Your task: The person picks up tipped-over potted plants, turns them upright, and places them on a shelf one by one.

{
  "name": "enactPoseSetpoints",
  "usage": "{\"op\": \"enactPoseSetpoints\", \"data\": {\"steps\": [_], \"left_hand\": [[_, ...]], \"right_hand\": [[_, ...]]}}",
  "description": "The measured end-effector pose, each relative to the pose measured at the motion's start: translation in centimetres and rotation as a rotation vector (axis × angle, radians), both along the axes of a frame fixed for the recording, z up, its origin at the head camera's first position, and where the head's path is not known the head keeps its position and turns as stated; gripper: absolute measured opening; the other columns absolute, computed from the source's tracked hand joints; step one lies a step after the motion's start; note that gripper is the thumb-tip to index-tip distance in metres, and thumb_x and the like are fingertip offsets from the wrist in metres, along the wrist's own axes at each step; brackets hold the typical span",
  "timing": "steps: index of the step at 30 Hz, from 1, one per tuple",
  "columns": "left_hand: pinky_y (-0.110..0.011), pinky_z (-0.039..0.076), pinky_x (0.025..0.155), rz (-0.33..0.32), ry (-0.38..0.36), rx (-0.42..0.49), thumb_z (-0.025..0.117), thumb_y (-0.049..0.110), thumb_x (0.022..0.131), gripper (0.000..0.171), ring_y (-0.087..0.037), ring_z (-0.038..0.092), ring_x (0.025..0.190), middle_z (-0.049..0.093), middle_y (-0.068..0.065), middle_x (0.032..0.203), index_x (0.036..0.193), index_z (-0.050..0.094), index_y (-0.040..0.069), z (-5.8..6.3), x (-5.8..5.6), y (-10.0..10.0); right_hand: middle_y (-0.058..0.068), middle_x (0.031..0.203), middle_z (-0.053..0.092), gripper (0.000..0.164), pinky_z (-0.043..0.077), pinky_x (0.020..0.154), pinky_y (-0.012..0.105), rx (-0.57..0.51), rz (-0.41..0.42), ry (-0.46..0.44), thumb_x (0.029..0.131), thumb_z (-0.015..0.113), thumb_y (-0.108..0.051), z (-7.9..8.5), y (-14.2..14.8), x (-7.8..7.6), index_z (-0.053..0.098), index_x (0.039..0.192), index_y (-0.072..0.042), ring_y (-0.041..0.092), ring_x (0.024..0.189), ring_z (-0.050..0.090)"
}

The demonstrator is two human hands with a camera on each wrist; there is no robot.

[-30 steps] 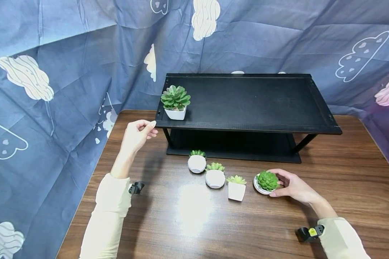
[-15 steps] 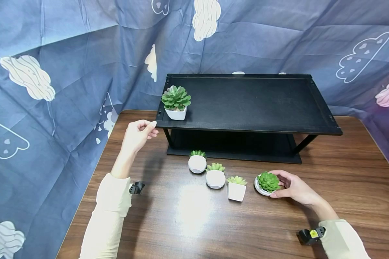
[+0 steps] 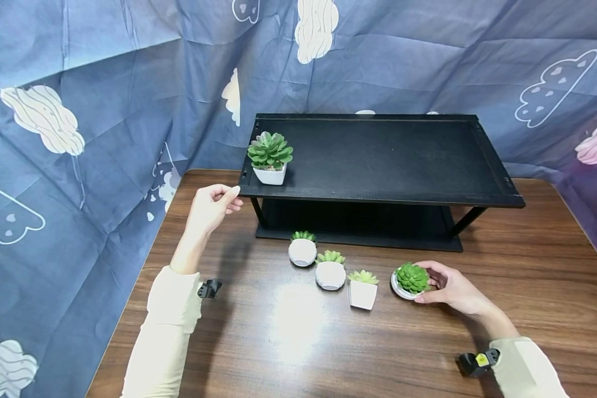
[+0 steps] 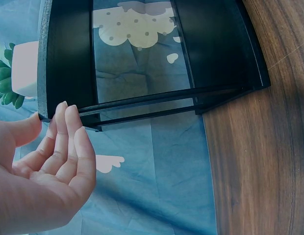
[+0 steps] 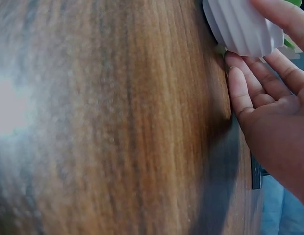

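My left hand [image 3: 213,205] pinches the near left corner of a black two-tier shelf [image 3: 388,160]; the left wrist view has the thumb at the board's edge and the fingers beneath it. On the top board, close to that corner, stands a leafy succulent in a white square pot [image 3: 270,174]. At the right, my right hand [image 3: 450,284] holds a bright green potted succulent [image 3: 412,278], thumb and fingers around its round white pot. The right wrist view shows this pot's ribbed side [image 5: 245,27] at the table surface, its plant mostly hidden.
In front of the shelf, on the wooden table [image 3: 258,354], stand a dark green succulent in a round pot [image 3: 302,252], a paler one in a round pot [image 3: 330,275] and one in a square pot [image 3: 362,294]. A blue cloud-print cloth [image 3: 403,61] hangs behind.
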State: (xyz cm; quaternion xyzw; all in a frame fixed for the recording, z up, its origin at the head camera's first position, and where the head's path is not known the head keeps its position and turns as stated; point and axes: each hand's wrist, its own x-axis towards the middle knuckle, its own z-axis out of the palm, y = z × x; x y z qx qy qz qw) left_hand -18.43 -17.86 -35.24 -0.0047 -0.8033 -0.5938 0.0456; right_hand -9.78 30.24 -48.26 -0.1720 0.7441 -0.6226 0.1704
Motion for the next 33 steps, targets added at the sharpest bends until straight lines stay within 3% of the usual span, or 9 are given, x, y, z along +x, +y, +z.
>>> {"op": "enactPoseSetpoints", "data": {"steps": [19,24,33], "left_hand": [[-0.016,0.049,0.055,0.003,-0.005,-0.024,0.056,0.013,0.091,0.029,0.000,0.060,0.055,0.065,-0.006,0.066,0.093,0.059,-0.015,0.03,0.01,0.02],[-0.016,0.049,0.055,0.005,-0.008,-0.032,0.056,0.013,0.091,0.028,0.001,0.060,0.055,0.066,-0.015,0.070,0.092,0.060,-0.015,0.05,0.06,0.04],[-0.016,0.049,0.055,0.007,-0.009,-0.033,0.057,0.014,0.091,0.029,0.000,0.060,0.054,0.066,-0.012,0.069,0.093,0.060,-0.015,0.07,0.07,0.03]], "right_hand": [[-0.008,0.113,0.056,0.063,0.044,0.076,0.016,0.094,0.028,0.044,0.072,0.073,0.005,0.24,-0.10,-0.27,0.041,0.126,0.009,0.003,0.093,0.055],[-0.005,0.107,0.060,0.061,0.046,0.073,0.018,0.082,0.002,0.029,0.070,0.073,0.006,0.41,-0.25,-0.09,0.043,0.123,0.010,0.005,0.089,0.057],[-0.002,0.106,0.062,0.060,0.048,0.074,0.019,0.032,-0.012,0.004,0.069,0.072,0.010,0.24,0.02,0.08,0.044,0.122,0.008,0.007,0.091,0.059]]}}
